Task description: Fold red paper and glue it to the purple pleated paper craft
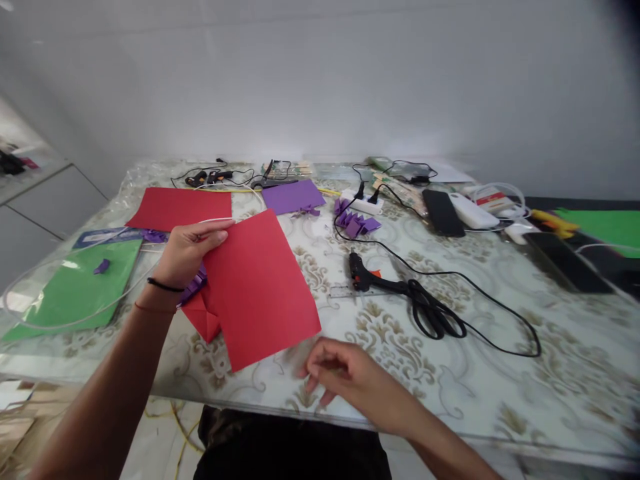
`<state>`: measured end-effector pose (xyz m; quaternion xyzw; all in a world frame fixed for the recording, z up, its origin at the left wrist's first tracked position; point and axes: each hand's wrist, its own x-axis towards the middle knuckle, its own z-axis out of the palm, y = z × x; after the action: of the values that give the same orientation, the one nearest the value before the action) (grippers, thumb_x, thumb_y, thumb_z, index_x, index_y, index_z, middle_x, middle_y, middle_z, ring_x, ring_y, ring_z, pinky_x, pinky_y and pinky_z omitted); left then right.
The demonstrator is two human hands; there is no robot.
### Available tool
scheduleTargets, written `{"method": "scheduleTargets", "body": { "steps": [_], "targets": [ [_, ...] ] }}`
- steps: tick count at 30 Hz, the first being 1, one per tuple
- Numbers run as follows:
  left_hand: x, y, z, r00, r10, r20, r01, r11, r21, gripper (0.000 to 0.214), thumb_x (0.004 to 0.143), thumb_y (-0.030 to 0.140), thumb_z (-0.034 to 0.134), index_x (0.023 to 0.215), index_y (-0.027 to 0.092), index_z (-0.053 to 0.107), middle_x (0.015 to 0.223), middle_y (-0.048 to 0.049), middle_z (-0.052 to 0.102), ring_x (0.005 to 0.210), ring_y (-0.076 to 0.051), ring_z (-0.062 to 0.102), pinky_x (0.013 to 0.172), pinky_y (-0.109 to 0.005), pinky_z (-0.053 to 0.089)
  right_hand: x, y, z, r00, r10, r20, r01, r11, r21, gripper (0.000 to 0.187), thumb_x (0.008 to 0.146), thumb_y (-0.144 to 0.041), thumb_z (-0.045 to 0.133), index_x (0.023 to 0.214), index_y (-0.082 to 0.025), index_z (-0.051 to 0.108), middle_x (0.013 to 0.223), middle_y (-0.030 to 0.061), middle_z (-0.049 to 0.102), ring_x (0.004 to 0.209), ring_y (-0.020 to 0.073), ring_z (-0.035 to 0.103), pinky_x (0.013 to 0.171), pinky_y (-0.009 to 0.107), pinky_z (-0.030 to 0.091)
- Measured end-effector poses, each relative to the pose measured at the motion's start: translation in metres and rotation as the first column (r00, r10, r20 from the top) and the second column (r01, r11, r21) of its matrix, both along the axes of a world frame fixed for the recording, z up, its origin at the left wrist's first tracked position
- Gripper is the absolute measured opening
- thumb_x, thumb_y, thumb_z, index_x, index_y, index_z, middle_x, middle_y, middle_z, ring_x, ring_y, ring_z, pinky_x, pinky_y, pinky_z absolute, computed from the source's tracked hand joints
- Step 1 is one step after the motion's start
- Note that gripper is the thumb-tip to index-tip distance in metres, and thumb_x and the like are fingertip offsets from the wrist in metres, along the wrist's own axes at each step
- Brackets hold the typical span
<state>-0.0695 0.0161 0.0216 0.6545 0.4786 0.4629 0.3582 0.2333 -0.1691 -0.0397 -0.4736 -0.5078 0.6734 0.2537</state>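
The left hand [193, 251] pinches the upper left corner of a flat, rectangular red paper sheet [265, 293], left of centre in the frame; the right hand [350, 377], loosely curled and holding nothing, is near the sheet's lower right corner. It looks light, flexible and easily creased, so opposite edges should suit a gentle grip

Floral-patterned table [480, 393]: folded red paper [202, 323], glue gun [362, 275].

Your left arm [113, 373] stretches forward, and your left hand [189, 251] pinches with thumb against fingers. Your right hand [347, 373] hovers lower and closer to you, its fingers loosely curled and blurred at the tips.
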Motion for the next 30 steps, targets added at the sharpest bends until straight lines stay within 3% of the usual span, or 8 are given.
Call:
{"method": "scheduleTargets", "body": {
  "steps": [2, 4, 6, 8, 16, 24, 27, 30],
  "targets": [
    [0.0, 0.0, -0.002, 0.999, 0.029, 0.026, -0.028, 0.999, -0.041, 0.048, 0.074, 0.054, 0.091, 0.111, 0.024, 0.086, 0.119, -0.0093, 0.082, 0.114, -0.03, 0.074, 0.097, -0.036, 0.06, 0.013, 0.006, -0.002, 0.944, -0.184, 0.273, 0.075, 0.927, 0.366, 0.022, 0.098, -0.043, 0.065, 0.107, -0.023, 0.068, 0.11, 0.0102, 0.075, 0.093, 0.0255, 0.076, 0.081, 0.045, 0.066],
    [0.004, 0.0, -0.007, 0.998, 0.04, 0.058, -0.033, 0.994, -0.108, 0.05, 0.072, 0.052, 0.091, 0.112, 0.022, 0.086, 0.11, -0.0097, 0.084, 0.101, -0.028, 0.076, 0.087, -0.035, 0.062, 0.02, 0.012, -0.003, 0.782, -0.523, 0.339, 0.044, 0.589, 0.807, 0.035, 0.096, -0.032, 0.071, 0.13, -0.026, 0.063, 0.131, 0.0138, 0.068, 0.117, 0.0312, 0.07, 0.101, 0.056, 0.059],
    [0.011, 0.001, -0.014, 0.993, 0.044, 0.107, -0.025, 0.984, -0.179, 0.053, 0.069, 0.05, 0.091, 0.112, 0.02, 0.086, 0.1, -0.0093, 0.084, 0.088, -0.026, 0.077, 0.078, -0.033, 0.062, 0.016, 0.018, -0.005, 0.664, -0.699, 0.266, -0.157, 0.217, 0.963, 0.053, 0.094, -0.022, 0.075, 0.143, -0.026, 0.057, 0.144, 0.0156, 0.058, 0.14, 0.0345, 0.056, 0.12, 0.063, 0.043],
    [0.02, 0.003, -0.021, 0.984, 0.05, 0.169, -0.008, 0.972, -0.236, 0.054, 0.065, 0.048, 0.092, 0.11, 0.018, 0.086, 0.094, -0.009, 0.084, 0.081, -0.023, 0.076, 0.074, -0.032, 0.061, 0.003, 0.024, -0.006, 0.638, -0.716, 0.281, -0.35, 0.056, 0.935, 0.057, 0.094, -0.015, 0.073, 0.147, -0.026, 0.055, 0.149, 0.0147, 0.056, 0.152, 0.0329, 0.043, 0.13, 0.062, 0.026],
    [0.038, 0.007, -0.034, 0.911, 0.106, 0.399, 0.048, 0.933, -0.357, 0.051, 0.059, 0.038, 0.095, 0.103, 0.013, 0.086, 0.085, -0.0108, 0.082, 0.078, -0.023, 0.077, 0.078, -0.036, 0.064, -0.029, 0.049, -0.017, 0.681, -0.661, 0.315, -0.43, -0.013, 0.903, 0.05, 0.102, -0.019, 0.06, 0.152, -0.023, 0.053, 0.151, 0.0131, 0.062, 0.162, 0.0255, 0.029, 0.134, 0.058, 0.014],
    [0.038, -0.001, -0.017, 0.887, 0.109, 0.449, 0.037, 0.952, -0.304, 0.048, 0.068, 0.035, 0.091, 0.111, 0.014, 0.084, 0.092, -0.0107, 0.083, 0.082, -0.021, 0.077, 0.081, -0.034, 0.064, -0.03, 0.063, -0.025, 0.666, -0.672, 0.325, -0.455, -0.019, 0.89, 0.085, 0.094, -0.003, 0.057, 0.169, -0.029, 0.027, 0.176, 0.0095, 0.031, 0.168, 0.0236, 0.005, 0.134, 0.061, 0.002],
    [0.032, -0.01, -0.005, 0.916, 0.055, 0.397, 0.045, 0.97, -0.239, 0.056, 0.072, 0.044, 0.09, 0.121, 0.018, 0.082, 0.099, -0.0106, 0.084, 0.09, -0.025, 0.078, 0.084, -0.037, 0.064, -0.004, 0.055, -0.003, 0.742, -0.55, 0.383, -0.409, 0.081, 0.909, 0.091, 0.091, -0.004, 0.054, 0.171, -0.031, 0.021, 0.178, 0.0081, 0.024, 0.167, 0.0276, 0.012, 0.134, 0.063, 0.005],
    [0.024, -0.018, 0.005, 0.957, -0.001, 0.29, 0.043, 0.989, -0.139, 0.047, 0.073, 0.047, 0.092, 0.112, 0.021, 0.085, 0.113, -0.0109, 0.083, 0.108, -0.029, 0.076, 0.097, -0.038, 0.06, 0.027, 0.05, 0.024, 0.852, -0.399, 0.338, -0.19, 0.367, 0.911, 0.072, 0.097, -0.015, 0.051, 0.165, -0.034, 0.038, 0.176, 0.0057, 0.03, 0.164, 0.0319, 0.025, 0.132, 0.064, 0.018]
  ]
}}
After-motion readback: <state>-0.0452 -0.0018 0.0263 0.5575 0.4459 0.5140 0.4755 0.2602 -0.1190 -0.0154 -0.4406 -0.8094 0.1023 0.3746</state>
